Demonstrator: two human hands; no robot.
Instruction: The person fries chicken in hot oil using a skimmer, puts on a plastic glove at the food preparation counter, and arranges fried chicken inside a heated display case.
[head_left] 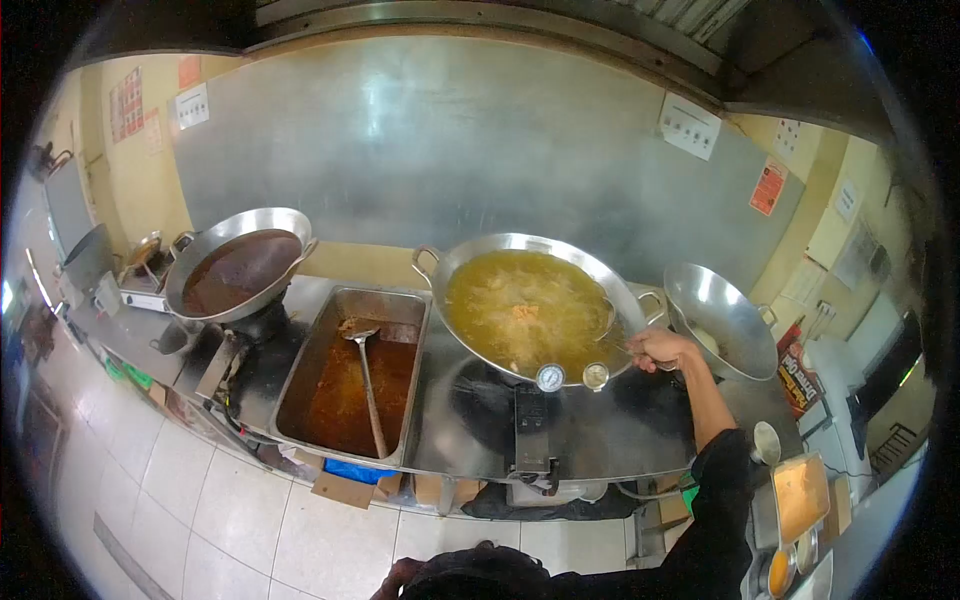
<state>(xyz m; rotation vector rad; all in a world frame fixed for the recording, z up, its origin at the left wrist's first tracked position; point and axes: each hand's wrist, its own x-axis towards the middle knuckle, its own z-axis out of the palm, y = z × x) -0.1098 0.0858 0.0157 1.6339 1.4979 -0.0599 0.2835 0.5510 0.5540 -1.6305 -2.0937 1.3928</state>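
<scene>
My right hand (657,348) is closed around the handle of a metal utensil with a curved, wire-like end (609,318), at the right rim of a large wok (622,290). The end dips into bubbling yellow oil (490,300), so its full shape is hidden. Pale pieces of food (524,318) float in the middle of the oil. Two round dial thermometers (550,377) are at the wok's front rim. At the bottom edge, my left hand (396,578) shows only in part, close to my body; its fingers are mostly hidden.
Left of the wok, a deep steel tray (283,410) holds reddish-brown sauce and a ladle-like turner (368,390). A second wok (290,222) with dark liquid stands farther left. Another wok (735,320) sits at right. Containers of orange food (802,498) stand at lower right.
</scene>
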